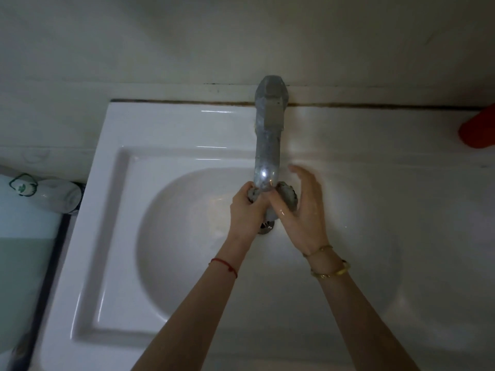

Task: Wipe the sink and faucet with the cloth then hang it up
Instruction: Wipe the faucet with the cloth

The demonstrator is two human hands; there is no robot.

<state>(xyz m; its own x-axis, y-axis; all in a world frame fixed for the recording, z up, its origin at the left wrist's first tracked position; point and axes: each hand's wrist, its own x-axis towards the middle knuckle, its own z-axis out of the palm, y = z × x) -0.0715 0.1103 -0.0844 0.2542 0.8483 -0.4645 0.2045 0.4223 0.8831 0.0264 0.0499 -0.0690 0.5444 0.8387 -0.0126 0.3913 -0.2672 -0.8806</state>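
Both hands bunch the cloth [288, 199] under the faucet [267, 145] spout: left hand [245, 210] grip clamped on it; right hand [302, 210] pinches it, fingers spread; wiping seems unfinished, hanging remains.

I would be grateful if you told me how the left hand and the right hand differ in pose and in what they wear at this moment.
The left hand is curled tight, gripping the cloth under the faucet spout; the right hand holds the cloth's other end more loosely, some fingers spread. The left wrist wears a red string; the right wears gold bracelets. Both are over the sink basin.
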